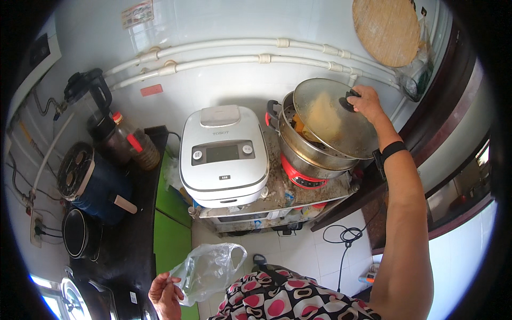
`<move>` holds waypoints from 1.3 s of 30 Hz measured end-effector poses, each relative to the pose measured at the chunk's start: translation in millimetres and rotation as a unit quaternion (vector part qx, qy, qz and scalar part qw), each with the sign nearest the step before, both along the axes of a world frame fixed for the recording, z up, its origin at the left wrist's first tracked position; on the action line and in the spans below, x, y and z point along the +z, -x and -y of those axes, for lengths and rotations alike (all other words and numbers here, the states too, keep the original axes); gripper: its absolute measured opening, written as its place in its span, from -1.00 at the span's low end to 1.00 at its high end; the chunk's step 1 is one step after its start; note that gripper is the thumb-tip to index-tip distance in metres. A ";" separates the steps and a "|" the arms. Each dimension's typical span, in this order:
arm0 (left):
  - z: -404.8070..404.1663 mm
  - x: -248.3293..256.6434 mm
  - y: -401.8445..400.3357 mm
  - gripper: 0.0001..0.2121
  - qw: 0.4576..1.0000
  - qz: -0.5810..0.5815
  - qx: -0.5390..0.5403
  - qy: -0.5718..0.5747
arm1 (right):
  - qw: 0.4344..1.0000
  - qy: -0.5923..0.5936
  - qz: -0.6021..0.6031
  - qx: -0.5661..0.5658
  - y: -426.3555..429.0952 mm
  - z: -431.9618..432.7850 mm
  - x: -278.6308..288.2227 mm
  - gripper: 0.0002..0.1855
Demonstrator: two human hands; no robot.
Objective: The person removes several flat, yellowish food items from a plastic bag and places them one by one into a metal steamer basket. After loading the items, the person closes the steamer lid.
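My right hand (366, 102) grips the black knob of a glass lid (360, 132), which is tilted over the right part of a steel steamer pot (316, 162). Yellow-orange food (298, 125) shows inside the pot at the lid's left edge and blurred through the glass; what it is, I cannot tell. The pot stands on a red electric cooker base (298, 174). At the lower left my left hand (166, 292) pinches the edge of a clear plastic bag (208, 272), which hangs above the floor and looks slack.
A white rice cooker (224, 160) stands left of the pot on a stained shelf unit (276, 192). The dark counter (120, 256) at left holds a blue air fryer (100, 188), an oil bottle (140, 150) and a blender (102, 120). A coiled black cable (348, 236) lies on the floor.
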State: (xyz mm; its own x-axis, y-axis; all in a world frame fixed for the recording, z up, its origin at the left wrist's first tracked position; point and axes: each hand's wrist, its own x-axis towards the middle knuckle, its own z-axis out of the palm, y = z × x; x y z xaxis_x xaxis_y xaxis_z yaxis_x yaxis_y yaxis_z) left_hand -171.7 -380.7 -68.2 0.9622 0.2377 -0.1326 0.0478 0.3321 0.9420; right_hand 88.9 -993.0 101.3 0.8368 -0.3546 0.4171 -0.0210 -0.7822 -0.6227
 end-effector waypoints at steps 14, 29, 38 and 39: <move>7.8 -1.7 -9.2 -0.73 0.999 -0.022 0.034 -0.008 | 0.994 0.075 -0.081 -0.001 -33.2 -6.2 -27.1 -0.75; 7.6 -1.4 -19.0 -0.78 0.999 -0.029 0.040 -0.013 | 0.997 0.007 -0.077 0.023 -38.2 -4.6 -37.3 -0.73; 5.8 18.6 -20.7 -0.75 0.993 -0.088 0.063 -0.048 | 0.995 -0.004 -0.071 0.063 -56.0 32.2 -59.0 -0.74; 5.7 18.4 -20.7 -0.75 0.995 -0.065 0.055 -0.045 | 0.992 -0.038 -0.099 0.070 -58.4 42.2 -59.0 -0.73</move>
State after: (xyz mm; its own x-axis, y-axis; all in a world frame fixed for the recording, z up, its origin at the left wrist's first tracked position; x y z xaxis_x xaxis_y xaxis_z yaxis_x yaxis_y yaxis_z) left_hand -151.0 -386.3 -49.8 0.9055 0.3576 -0.2285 0.1399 0.2568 0.9563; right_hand 147.3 -1035.1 42.4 0.9433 -0.2526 0.2153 -0.0433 -0.7368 -0.6747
